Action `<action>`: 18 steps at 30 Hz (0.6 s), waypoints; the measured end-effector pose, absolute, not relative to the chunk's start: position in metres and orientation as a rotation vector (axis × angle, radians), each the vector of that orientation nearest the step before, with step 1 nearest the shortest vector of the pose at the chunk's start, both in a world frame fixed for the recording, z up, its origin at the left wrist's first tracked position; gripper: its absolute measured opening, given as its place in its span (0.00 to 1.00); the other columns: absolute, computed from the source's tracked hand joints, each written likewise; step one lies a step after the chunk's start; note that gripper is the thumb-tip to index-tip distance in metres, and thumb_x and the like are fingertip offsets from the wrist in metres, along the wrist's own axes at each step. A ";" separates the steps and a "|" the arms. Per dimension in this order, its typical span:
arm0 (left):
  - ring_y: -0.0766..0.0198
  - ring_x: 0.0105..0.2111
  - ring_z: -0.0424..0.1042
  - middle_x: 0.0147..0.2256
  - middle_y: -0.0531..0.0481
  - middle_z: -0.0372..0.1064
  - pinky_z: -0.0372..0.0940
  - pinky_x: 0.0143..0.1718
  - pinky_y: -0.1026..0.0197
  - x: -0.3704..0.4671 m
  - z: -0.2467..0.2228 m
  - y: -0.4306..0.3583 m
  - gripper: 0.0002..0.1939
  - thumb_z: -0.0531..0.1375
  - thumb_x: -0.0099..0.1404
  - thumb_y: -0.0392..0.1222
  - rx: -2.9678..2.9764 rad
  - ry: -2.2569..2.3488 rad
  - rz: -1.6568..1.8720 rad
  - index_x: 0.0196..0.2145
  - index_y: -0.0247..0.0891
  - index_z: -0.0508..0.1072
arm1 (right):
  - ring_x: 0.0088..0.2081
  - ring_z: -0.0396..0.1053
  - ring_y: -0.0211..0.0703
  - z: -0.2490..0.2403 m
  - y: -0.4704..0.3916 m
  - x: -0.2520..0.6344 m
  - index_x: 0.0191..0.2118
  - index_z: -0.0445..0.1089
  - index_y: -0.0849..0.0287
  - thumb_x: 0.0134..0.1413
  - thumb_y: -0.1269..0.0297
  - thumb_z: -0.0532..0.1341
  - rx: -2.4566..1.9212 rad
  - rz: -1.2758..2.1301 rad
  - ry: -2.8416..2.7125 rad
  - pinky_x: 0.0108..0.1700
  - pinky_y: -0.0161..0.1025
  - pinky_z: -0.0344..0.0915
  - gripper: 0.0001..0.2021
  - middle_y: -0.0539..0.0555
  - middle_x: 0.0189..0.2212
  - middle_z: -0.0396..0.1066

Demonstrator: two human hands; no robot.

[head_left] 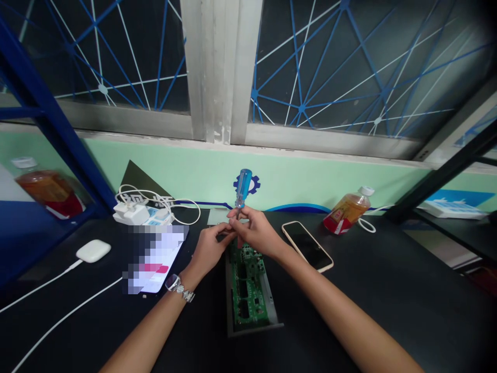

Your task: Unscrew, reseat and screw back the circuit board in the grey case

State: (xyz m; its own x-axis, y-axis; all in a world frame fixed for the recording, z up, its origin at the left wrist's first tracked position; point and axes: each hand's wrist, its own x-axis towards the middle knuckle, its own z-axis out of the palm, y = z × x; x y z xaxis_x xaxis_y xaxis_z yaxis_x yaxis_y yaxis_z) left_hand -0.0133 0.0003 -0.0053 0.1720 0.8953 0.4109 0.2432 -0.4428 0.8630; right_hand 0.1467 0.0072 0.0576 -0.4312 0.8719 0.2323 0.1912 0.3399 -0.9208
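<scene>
A screwdriver [244, 187] with a clear blue handle stands nearly upright over the far end of a green circuit board [254, 298]. My right hand [257, 231] is closed on it just below the handle, fingers around the shaft. My left hand [209, 247], with a watch [173, 283] and a bracelet on its wrist, has its fingers pinched together close to the shaft. What those fingertips hold is hidden. Both hands cover the screwdriver's tip and the board's far end. The board lies lengthwise in a grey metal frame [271, 292] on the black table.
Left of my hands are a lit phone [159, 264], a white charging case [93, 251] with a cable, and a power strip [159, 216] with plugs. To the right lie a dark phone [307, 245] and a drink bottle [347, 211]. Another bottle [50, 189] stands far left.
</scene>
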 end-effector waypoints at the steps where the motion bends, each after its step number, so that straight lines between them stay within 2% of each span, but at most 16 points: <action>1: 0.57 0.35 0.77 0.34 0.48 0.79 0.69 0.39 0.60 -0.012 -0.005 0.000 0.07 0.62 0.64 0.42 1.817 1.093 1.302 0.36 0.36 0.78 | 0.18 0.70 0.32 0.058 0.007 0.146 0.44 0.63 0.56 0.63 0.59 0.56 -0.933 1.140 -1.837 0.18 0.29 0.60 0.08 0.51 0.35 0.71; 4: 0.55 0.38 0.77 0.38 0.46 0.79 0.69 0.41 0.59 -0.010 -0.003 0.000 0.09 0.62 0.65 0.43 1.820 1.068 1.297 0.38 0.36 0.78 | 0.18 0.70 0.34 0.056 0.007 0.145 0.43 0.61 0.55 0.64 0.58 0.56 -0.917 1.197 -1.812 0.18 0.30 0.62 0.08 0.51 0.34 0.73; 8: 0.55 0.40 0.77 0.43 0.44 0.78 0.69 0.44 0.58 -0.007 -0.003 0.001 0.13 0.60 0.67 0.42 1.768 0.948 1.263 0.47 0.36 0.77 | 0.18 0.72 0.38 0.053 0.008 0.145 0.41 0.56 0.53 0.62 0.58 0.57 -0.917 1.187 -1.780 0.18 0.32 0.63 0.09 0.47 0.29 0.73; 11: 0.55 0.39 0.78 0.42 0.45 0.79 0.70 0.42 0.59 -0.006 -0.004 0.001 0.12 0.60 0.67 0.43 1.760 0.964 1.246 0.44 0.37 0.79 | 0.23 0.74 0.40 0.055 0.010 0.147 0.36 0.59 0.55 0.59 0.59 0.61 -1.014 0.995 -1.785 0.25 0.34 0.67 0.10 0.47 0.24 0.72; 14: 0.55 0.39 0.78 0.42 0.46 0.79 0.70 0.42 0.59 -0.007 -0.003 -0.001 0.13 0.60 0.67 0.45 1.769 1.000 1.228 0.43 0.38 0.80 | 0.23 0.73 0.41 0.058 0.012 0.151 0.34 0.63 0.56 0.57 0.59 0.62 -1.058 0.945 -1.791 0.27 0.35 0.68 0.09 0.47 0.20 0.71; 18: 0.55 0.42 0.78 0.43 0.45 0.79 0.70 0.45 0.58 -0.015 -0.003 -0.002 0.13 0.60 0.67 0.46 1.788 1.005 1.195 0.45 0.38 0.79 | 0.25 0.73 0.39 0.061 0.012 0.154 0.33 0.69 0.58 0.56 0.61 0.63 -0.999 0.927 -1.812 0.29 0.35 0.69 0.06 0.50 0.25 0.74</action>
